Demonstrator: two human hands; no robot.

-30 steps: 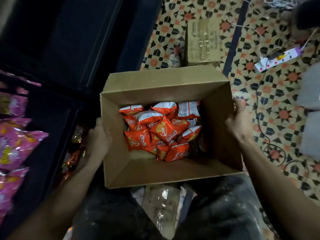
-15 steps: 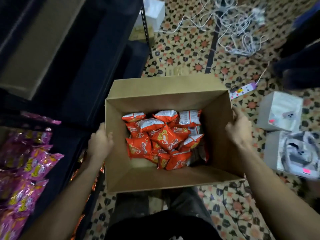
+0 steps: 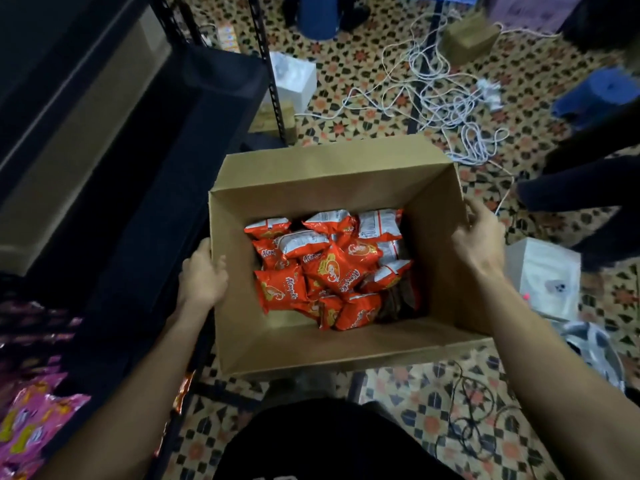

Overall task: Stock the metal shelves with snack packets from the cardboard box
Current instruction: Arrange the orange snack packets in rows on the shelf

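— Where are the shelves?
— Left side of the frame: the metal shelves (image 3: 145, 174), just beside my left hand (image 3: 202, 275), which is clamped on the left wall of the cardboard box (image 3: 329, 174).
— And the packets?
— The orange snack packets (image 3: 329, 268) are piled on the box bottom, mid-frame, between my hands. My right hand (image 3: 481, 237) grips the right wall, so I'd say the left is nearer the shelves.

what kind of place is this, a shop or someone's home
Probably a small shop's stockroom, though not certain: black metal shelves holding pink snack packets, a cardboard box of orange snack packets, and loose white cables across a patterned tile floor.
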